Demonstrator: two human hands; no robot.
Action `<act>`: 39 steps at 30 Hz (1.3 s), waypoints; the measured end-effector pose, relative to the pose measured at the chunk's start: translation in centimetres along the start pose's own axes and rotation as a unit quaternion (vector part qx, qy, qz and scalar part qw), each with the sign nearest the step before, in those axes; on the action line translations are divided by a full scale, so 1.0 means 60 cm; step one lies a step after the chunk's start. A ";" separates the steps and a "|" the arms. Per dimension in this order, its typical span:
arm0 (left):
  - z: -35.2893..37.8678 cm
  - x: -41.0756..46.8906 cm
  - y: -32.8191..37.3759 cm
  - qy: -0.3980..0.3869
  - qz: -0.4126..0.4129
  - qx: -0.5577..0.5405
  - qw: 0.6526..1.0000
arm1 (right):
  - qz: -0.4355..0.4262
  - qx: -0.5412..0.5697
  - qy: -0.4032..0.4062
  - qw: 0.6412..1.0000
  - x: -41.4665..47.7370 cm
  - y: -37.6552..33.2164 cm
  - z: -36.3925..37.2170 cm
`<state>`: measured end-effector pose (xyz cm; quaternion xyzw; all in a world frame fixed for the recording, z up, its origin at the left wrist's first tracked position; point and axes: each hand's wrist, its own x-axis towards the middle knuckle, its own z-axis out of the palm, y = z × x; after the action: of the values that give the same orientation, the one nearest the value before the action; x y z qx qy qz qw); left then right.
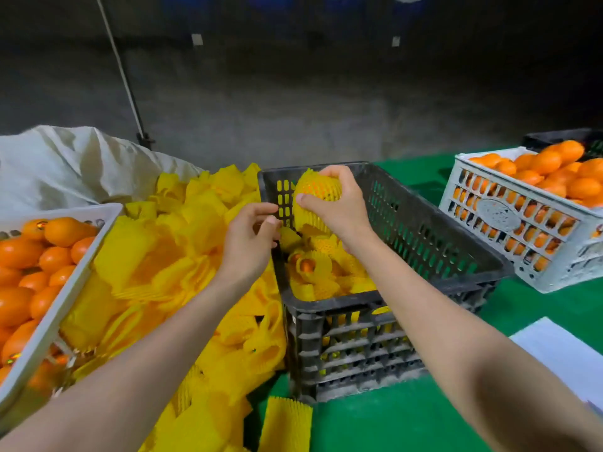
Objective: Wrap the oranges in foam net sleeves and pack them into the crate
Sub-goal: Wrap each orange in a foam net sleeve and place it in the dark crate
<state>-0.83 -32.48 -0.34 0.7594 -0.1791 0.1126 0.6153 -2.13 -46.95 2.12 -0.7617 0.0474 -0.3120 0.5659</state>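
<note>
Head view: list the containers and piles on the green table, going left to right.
Left white crate → heap of foam net sleeves → black crate → right white crate.

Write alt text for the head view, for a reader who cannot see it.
The right hand holds an orange in a foam net sleeve over the black crate, part filled with wrapped oranges; the left hand hovers beside it. Loose sleeves are heaped to the left, and white crates of bare oranges flank them.
</note>
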 end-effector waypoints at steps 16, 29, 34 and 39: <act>0.070 0.008 -0.035 -0.185 0.075 0.304 0.931 | 0.110 -0.580 -0.537 0.603 0.065 0.180 -0.043; -0.058 0.006 -0.031 -0.001 -0.081 -0.029 0.996 | -0.210 -0.108 -0.153 0.960 -0.061 -0.018 0.030; -0.172 -0.008 -0.063 0.073 -0.127 -0.018 0.989 | -0.222 -0.220 -0.372 0.874 -0.172 -0.008 0.154; -0.258 -0.047 -0.097 0.121 -0.164 0.007 0.979 | -0.111 -0.360 -0.450 0.810 -0.204 0.077 0.258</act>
<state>-0.26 -15.96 -3.30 0.7633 0.0244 0.1028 0.6373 -2.46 -30.49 -9.70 -0.9660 -0.1891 0.0443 0.1709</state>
